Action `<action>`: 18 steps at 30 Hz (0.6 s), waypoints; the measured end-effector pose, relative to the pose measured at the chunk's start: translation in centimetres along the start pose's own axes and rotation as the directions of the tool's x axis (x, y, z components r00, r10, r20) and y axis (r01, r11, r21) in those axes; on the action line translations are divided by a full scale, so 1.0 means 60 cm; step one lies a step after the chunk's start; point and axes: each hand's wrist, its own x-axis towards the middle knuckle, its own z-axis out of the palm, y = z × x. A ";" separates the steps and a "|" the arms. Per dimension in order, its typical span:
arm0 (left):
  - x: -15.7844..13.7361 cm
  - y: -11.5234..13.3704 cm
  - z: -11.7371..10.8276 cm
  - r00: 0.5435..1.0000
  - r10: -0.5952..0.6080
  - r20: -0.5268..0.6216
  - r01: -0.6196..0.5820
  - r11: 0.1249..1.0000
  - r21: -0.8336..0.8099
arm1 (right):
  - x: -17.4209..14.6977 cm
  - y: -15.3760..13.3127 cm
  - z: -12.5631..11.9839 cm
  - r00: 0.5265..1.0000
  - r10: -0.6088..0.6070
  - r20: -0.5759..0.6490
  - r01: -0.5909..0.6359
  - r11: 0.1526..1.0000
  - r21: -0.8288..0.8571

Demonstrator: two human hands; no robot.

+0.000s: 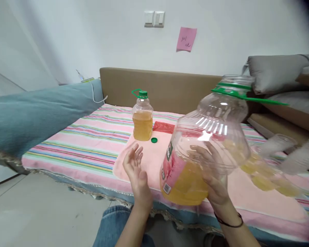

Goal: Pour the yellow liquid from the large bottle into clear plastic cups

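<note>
Head view shows your work spread on a bed (74, 137) under a striped cover. Your right hand (213, 178) has its grip clamped on the big oil jug (195, 154), tilted toward blurred plastic cups (280, 144), some already yellow with oil. About a third of the jug's oil remains, so pouring looks well along. Your left hand (135, 168) hovers beside it, fingers apart, empty. Behind stand a small oil bottle (142, 116) and a loose green cap (154, 140).

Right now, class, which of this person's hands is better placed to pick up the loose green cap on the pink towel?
Probably the left hand: it is open, empty and nearest the green cap. The right hand is wrapped around the big jug.
</note>
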 end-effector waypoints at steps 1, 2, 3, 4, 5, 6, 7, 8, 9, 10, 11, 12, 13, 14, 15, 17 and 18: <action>0.001 0.003 -0.014 0.995 0.095 -0.004 -0.095 0.994 0.047 | 0.011 0.020 0.016 1.000 -0.017 0.014 0.017 1.000 0.006; 0.001 0.005 -0.027 0.985 0.173 0.014 -0.174 0.980 0.098 | 0.022 0.040 0.031 0.999 -0.036 0.024 0.036 0.999 0.008; 0.001 0.007 -0.039 0.972 0.230 0.049 -0.235 0.960 0.150 | 0.033 0.060 0.046 0.998 -0.055 0.031 0.054 0.998 0.008; 0.000 0.010 -0.050 0.958 0.269 0.099 -0.285 0.936 0.208 | 0.044 0.080 0.061 0.997 -0.073 0.035 0.073 0.997 0.008; -0.001 0.013 -0.059 0.943 0.292 0.160 -0.327 0.906 0.269 | 0.054 0.098 0.075 0.995 -0.091 0.037 0.090 0.996 0.008; -0.002 0.016 -0.065 0.925 0.300 0.232 -0.365 0.870 0.332 | 0.063 0.116 0.089 0.994 -0.106 0.037 0.106 0.994 0.011; -0.002 0.020 -0.068 0.902 0.304 0.306 -0.409 0.829 0.382 | 0.071 0.133 0.102 0.992 -0.117 0.037 0.116 0.993 0.017; -0.003 0.024 -0.068 0.876 0.309 0.370 -0.454 0.788 0.416 | 0.078 0.148 0.115 0.992 -0.121 0.036 0.120 0.992 0.024; -0.004 0.026 -0.066 0.845 0.331 0.420 -0.505 0.752 0.423 | 0.083 0.162 0.126 0.992 -0.118 0.035 0.117 0.993 0.027; -0.007 0.027 -0.061 0.814 0.373 0.445 -0.554 0.728 0.403 | 0.088 0.176 0.136 0.993 -0.111 0.037 0.110 0.994 0.028; -0.011 0.026 -0.055 0.783 0.418 0.460 -0.596 0.715 0.365 | 0.091 0.188 0.145 0.994 -0.102 0.040 0.101 0.995 0.026; -0.015 0.023 -0.047 0.769 0.459 0.445 -0.617 0.714 0.330 | 0.094 0.200 0.153 0.995 -0.094 0.044 0.093 0.995 0.019; -0.021 0.018 -0.040 0.793 0.467 0.391 -0.594 0.735 0.326 | 0.096 0.210 0.159 0.995 -0.088 0.049 0.087 0.996 0.008; -0.027 0.011 -0.032 0.800 0.463 0.381 -0.583 0.749 0.315 | 0.098 0.220 0.165 0.995 -0.084 0.052 0.084 0.996 -0.002; -0.034 0.003 -0.025 0.825 0.451 0.341 -0.553 0.767 0.324 | 0.100 0.229 0.169 0.995 -0.078 0.055 0.079 0.997 -0.010; -0.046 -0.012 -0.015 0.866 0.407 0.291 -0.492 0.796 0.352 | 0.103 0.244 0.175 0.996 -0.064 0.063 0.066 0.998 -0.017; -0.050 -0.018 -0.012 0.884 0.385 0.266 -0.462 0.808 0.365 | 0.105 0.249 0.178 0.996 -0.058 0.071 0.059 0.998 -0.016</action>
